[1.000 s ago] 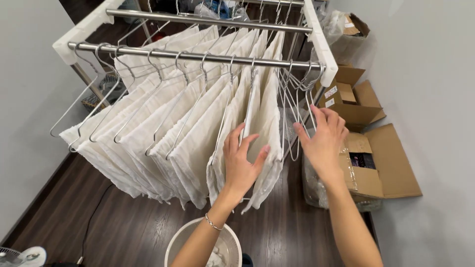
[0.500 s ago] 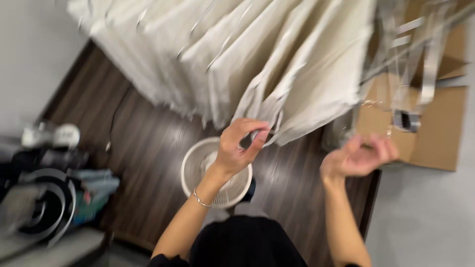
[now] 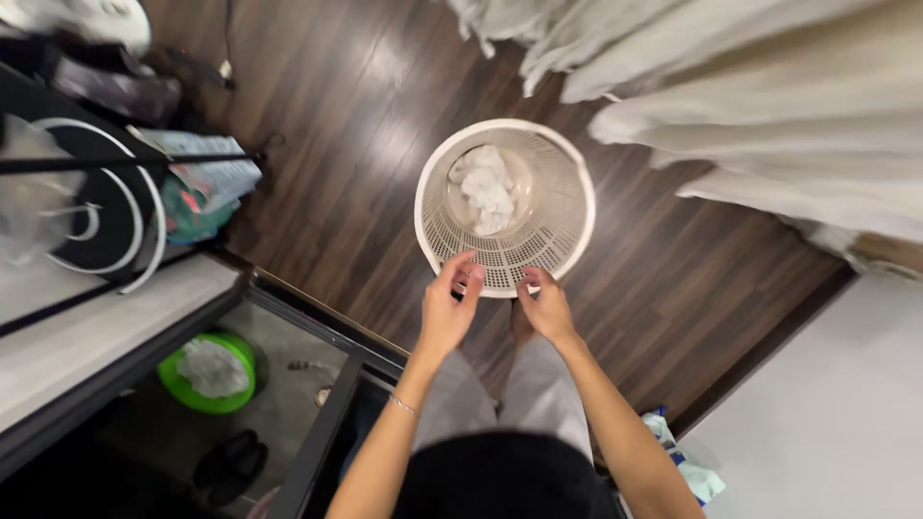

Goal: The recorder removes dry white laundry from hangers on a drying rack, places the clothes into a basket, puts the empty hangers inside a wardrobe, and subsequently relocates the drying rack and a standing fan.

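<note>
Basket, white perforated plastic, holds crumpled white cloth inside.

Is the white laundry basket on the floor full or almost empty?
Almost empty. The white basket holds only one small crumpled white cloth at its bottom; the perforated walls are bare.

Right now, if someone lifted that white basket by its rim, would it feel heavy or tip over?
Probably light: the white basket has thin perforated walls and only a small crumpled white cloth at the bottom. It looks like fairly stiff plastic, so it should hold its shape. Tall and nearly empty, it might tip if pushed near the rim, where the left hand and right hand are.
</note>
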